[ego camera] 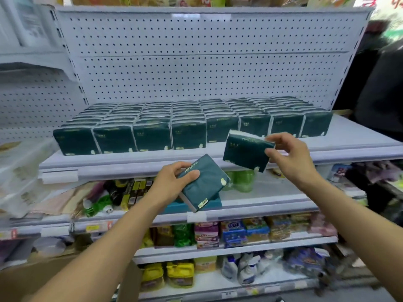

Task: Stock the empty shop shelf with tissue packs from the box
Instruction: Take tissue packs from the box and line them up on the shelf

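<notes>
My left hand (174,179) grips one dark green tissue pack (204,183) by its short edge, tilted, held in front of the shelf lip. My right hand (287,155), at two o'clock from the left, pinches a second tissue pack (246,152) by its right end, upright and just before the shelf (357,138). At twelve o'clock, eight rows of packs (152,127) stand on the shelf; the four left rows reach the front edge, while the four right rows stop short, leaving bare shelf in front. In my judgement stocking is mostly done, with the right front gaps left. The box is not clearly in view.
</notes>
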Available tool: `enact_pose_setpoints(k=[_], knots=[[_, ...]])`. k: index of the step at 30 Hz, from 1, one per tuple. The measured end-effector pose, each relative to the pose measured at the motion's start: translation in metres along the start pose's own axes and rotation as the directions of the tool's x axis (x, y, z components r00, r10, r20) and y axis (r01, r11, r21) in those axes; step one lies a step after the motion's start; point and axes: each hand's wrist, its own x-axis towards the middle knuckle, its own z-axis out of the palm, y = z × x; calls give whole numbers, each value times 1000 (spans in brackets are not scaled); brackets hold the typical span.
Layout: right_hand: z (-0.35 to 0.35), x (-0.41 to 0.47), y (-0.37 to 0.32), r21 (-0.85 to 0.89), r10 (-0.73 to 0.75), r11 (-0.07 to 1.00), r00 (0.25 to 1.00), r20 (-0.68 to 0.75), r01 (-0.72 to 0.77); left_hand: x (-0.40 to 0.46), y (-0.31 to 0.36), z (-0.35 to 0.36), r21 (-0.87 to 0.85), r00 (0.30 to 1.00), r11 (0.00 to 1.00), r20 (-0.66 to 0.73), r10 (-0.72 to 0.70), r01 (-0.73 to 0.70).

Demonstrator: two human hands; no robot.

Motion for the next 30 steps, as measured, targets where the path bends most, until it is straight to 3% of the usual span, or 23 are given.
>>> enact_pose_setpoints(k=[6,13,20,27,30], knots=[[13,63,2,-75,-47,996,999,25,48,37,20,4,77,998,995,-1,68,-68],[46,101,29,-159,19,987,991,134,2,76,22,1,74,997,994,18,80,-81],[67,119,38,-263,-51,962,995,83,71,109,22,-7,163,995,984,78,64,-76],[76,128,38,-236,-110,963,991,80,126,118,35,-1,72,990,996,136,32,-43],[73,129,37,-333,-95,933,987,131,134,119,37,4,59,990,997,139,30,-39]])
